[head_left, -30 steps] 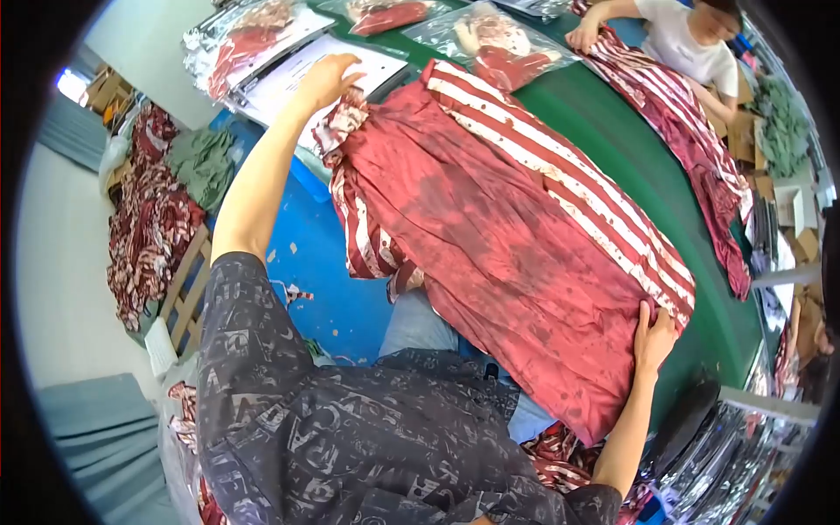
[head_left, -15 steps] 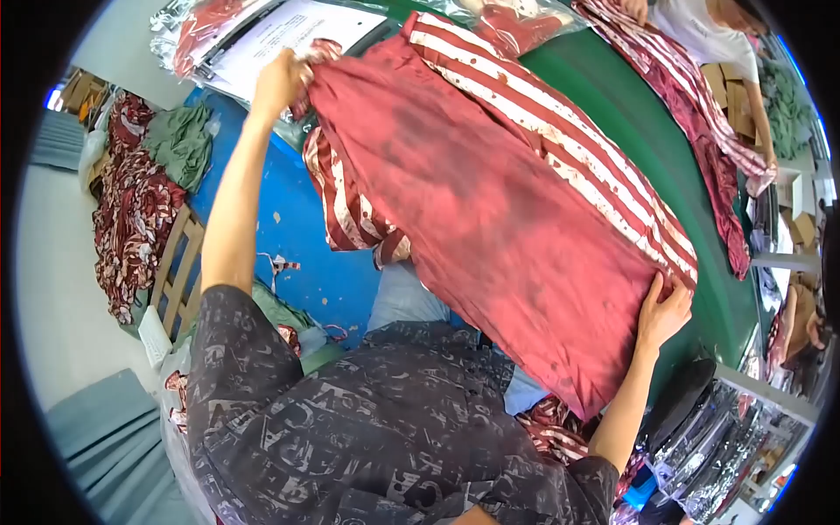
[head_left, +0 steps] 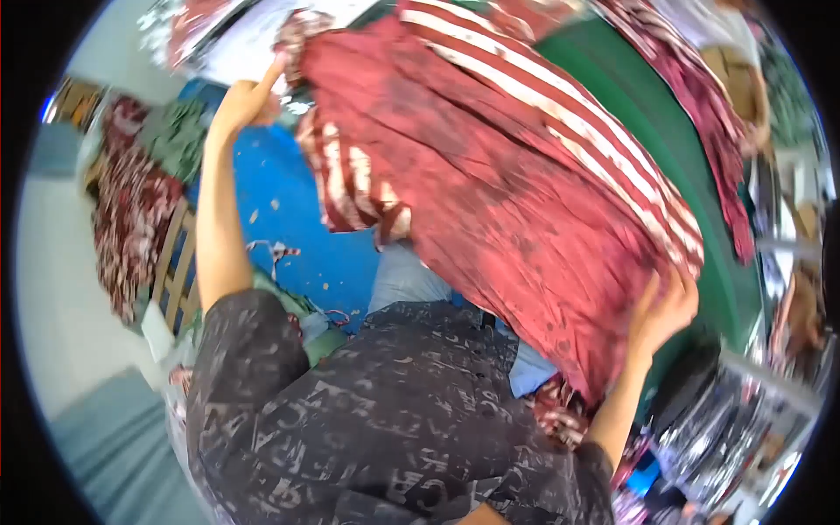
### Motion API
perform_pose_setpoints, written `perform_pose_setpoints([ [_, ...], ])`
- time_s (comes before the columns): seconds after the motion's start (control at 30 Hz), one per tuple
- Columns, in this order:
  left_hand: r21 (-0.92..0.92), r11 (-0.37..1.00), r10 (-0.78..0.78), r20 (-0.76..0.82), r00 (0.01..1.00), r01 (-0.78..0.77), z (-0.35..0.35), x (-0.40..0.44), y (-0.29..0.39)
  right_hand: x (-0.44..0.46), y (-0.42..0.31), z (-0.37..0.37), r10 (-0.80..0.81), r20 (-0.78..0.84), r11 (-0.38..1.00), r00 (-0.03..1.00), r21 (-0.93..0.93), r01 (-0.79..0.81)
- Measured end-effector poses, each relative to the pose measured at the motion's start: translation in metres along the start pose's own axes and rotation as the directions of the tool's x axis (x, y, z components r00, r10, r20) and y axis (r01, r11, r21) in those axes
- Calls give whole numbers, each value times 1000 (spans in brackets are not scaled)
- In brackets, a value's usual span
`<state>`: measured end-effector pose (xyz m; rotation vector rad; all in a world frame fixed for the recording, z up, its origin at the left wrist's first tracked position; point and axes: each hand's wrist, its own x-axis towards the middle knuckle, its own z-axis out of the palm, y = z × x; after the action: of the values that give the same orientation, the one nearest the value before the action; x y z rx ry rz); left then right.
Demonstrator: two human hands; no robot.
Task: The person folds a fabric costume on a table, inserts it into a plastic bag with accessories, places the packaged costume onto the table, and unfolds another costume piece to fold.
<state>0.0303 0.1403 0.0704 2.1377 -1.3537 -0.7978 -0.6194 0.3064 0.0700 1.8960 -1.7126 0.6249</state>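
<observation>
A long red garment (head_left: 490, 192) with dark blotches and a red-and-white striped part (head_left: 560, 105) lies spread across the green table in front of me. Its surface is creased. At its upper left corner is my left hand (head_left: 243, 105), fingers apart, one finger pointing at the bunched patterned edge (head_left: 302, 39); whether it touches the cloth is blurred. My right hand (head_left: 665, 315) rests at the lower right end of the garment with its fingers spread over the cloth. A striped flap (head_left: 346, 184) hangs over the near side.
The green table (head_left: 726, 297) curves along the right. Another person's arm (head_left: 759, 96) is by a second striped garment (head_left: 691, 96) at upper right. Piled clothes (head_left: 136, 210) hang at left near a wooden rack (head_left: 175, 262). Plastic-wrapped packs (head_left: 717, 446) stand lower right.
My left hand has come off the garment's corner and moved down and left. The cloth has gone from smooth to wrinkled. My right hand's fingers have spread at the same end.
</observation>
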Motion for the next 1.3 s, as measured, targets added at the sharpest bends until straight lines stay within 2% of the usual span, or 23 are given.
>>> perform_pose_setpoints([
  [0.07,239,969,17,179,984,-61,19,23,-6,-2,-12,-3,44,140,998,989,32,-49],
  [0.13,77,994,70,79,994,-76,42,15,22,-9,-12,4,48,140,999,989,-4,-48],
  [0.2,41,993,106,18,994,-107,59,41,22,-21,-8,8,126,181,991,975,-64,-116],
  [0.23,40,990,136,43,990,-138,62,71,4,-25,-5,11,157,175,985,972,-93,-142],
  [0.3,-310,948,61,-56,997,-76,69,119,-30,-36,1,23,272,209,958,939,-148,-244],
  [0.33,-306,948,71,-54,996,-84,77,120,-22,-44,1,28,320,234,944,918,-165,-287],
  [0.37,-531,845,33,-69,997,-65,82,120,-15,-54,3,35,319,234,945,918,-155,-288],
  [0.43,-870,491,-61,-88,994,-47,87,125,-6,-74,21,48,373,275,922,886,-216,-321],
  [0.5,-978,197,-118,45,992,68,89,131,1,-76,33,58,376,304,922,875,-216,-321],
  [0.57,-977,122,32,180,983,174,92,80,45,-81,41,55,430,290,890,855,-297,-346],
  [0.63,-967,135,106,231,967,216,95,70,50,-82,46,53,420,315,895,851,-297,-332],
  [0.8,-968,96,-21,231,973,232,107,108,30,-78,41,54,447,337,888,829,-279,-365],
  [0.83,-971,58,-47,229,972,232,108,118,22,-79,44,50,424,337,900,841,-256,-352],
  [0.9,-973,-19,-54,232,971,231,100,128,19,-72,48,43,444,334,895,831,-136,-424],
  [0.97,-946,-148,-47,298,953,288,94,141,14,-49,34,21,384,326,918,864,-34,-395],
  [1.0,-949,-147,-46,287,957,277,93,137,20,-38,24,8,342,309,926,887,50,-375],
  [1.03,-976,-88,-105,208,973,199,97,129,32,-33,17,1,305,287,927,908,129,-352],
  [1.1,-998,37,-200,41,979,50,100,118,53,-37,10,6,283,319,941,905,91,-326],
  [1.2,-999,-21,-139,-37,990,-40,110,140,32,-49,7,17,237,390,966,890,6,-260],
  [1.27,-995,-55,-119,-78,990,-85,108,132,38,-63,10,22,309,429,933,849,37,-358],
  [1.3,-917,226,-38,-346,937,-329,100,96,68,-66,12,23,342,450,912,825,53,-407],
])
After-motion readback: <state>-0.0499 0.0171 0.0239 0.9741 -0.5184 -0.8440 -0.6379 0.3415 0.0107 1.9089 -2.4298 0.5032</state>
